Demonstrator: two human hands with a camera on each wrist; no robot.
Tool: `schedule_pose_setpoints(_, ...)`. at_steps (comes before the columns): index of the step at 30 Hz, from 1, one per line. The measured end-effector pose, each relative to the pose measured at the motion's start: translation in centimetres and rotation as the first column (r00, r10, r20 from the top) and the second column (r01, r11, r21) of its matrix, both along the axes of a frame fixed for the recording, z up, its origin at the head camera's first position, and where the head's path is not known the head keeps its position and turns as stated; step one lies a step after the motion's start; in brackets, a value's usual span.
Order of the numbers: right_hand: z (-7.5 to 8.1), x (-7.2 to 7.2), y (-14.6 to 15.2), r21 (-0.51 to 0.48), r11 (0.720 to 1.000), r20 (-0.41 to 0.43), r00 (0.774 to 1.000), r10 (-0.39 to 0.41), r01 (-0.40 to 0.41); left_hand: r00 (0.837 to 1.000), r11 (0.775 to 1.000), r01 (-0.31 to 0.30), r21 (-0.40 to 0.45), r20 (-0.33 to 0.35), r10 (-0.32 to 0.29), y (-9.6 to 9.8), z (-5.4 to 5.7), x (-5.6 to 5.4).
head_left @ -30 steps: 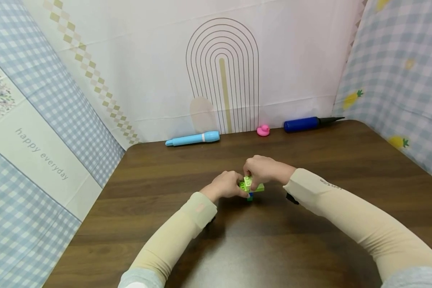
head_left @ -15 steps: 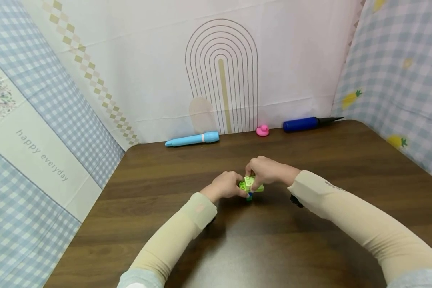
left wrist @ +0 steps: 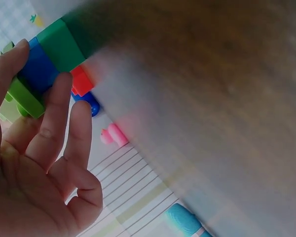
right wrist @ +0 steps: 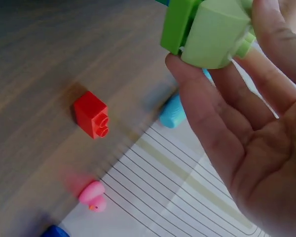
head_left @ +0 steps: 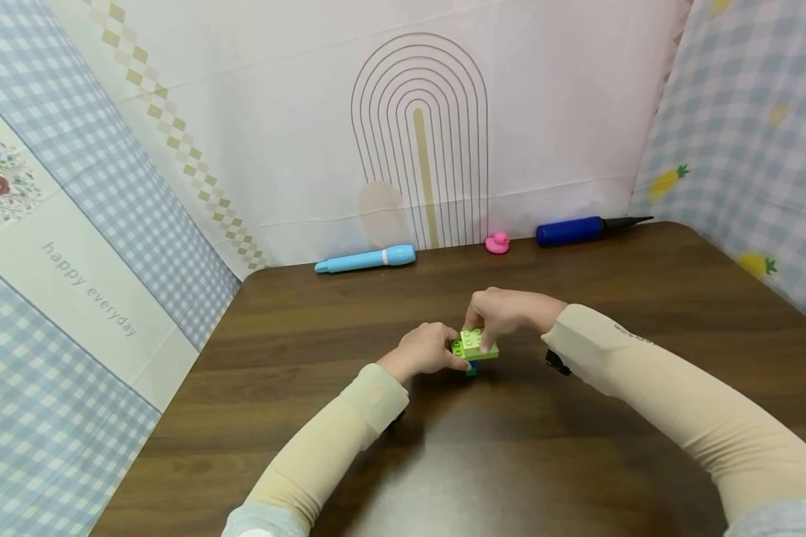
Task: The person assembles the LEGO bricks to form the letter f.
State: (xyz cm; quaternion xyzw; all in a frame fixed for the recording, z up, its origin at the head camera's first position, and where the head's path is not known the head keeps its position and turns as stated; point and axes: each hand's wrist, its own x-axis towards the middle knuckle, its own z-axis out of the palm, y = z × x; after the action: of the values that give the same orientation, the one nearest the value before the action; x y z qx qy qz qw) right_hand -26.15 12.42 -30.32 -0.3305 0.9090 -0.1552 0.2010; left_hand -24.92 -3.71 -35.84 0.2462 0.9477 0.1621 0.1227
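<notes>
A small stack of toy building bricks stands at mid-table between both hands. At its bottom is a dark green brick (left wrist: 61, 45), with a blue brick (left wrist: 38, 66) above it. Over these sits a bright green brick (right wrist: 178, 24), topped by a light green brick (right wrist: 214, 34) with a curved end. My left hand (head_left: 428, 349) pinches the stack from the left, thumb at the blue brick, its other fingers spread. From the right, my right hand (head_left: 504, 312) holds the light green brick between thumb and fingers.
Beyond the stack a red brick (right wrist: 91, 114) rests on the wooden table (head_left: 295, 373), hidden behind the hands in the head view. Along the back edge lie a light blue toy microphone (head_left: 366, 259), a pink duck (head_left: 498, 243) and a blue hand pump (head_left: 571, 231). Patterned cloth walls surround the tabletop.
The head view has shifted slightly. My right hand has slid a little to the right on the light green brick, showing more of its studs. My left hand keeps its hold.
</notes>
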Motion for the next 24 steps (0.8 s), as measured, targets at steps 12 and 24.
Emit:
schedule_pose_setpoints(12, -1.5, -0.9, 1.6, -0.198, 0.973, 0.312, 0.949, -0.052, 0.119, 0.999, 1.000, -0.003, -0.031, -0.033, 0.002, 0.1, 0.2, 0.1)
schedule_pose_setpoints(24, -1.6, -1.1, 1.1, -0.205, 0.973, 0.311, 0.950, -0.038, 0.106, 1.000, 1.000, -0.016, -0.005, -0.012, 0.015, -0.5, 0.1, -0.1)
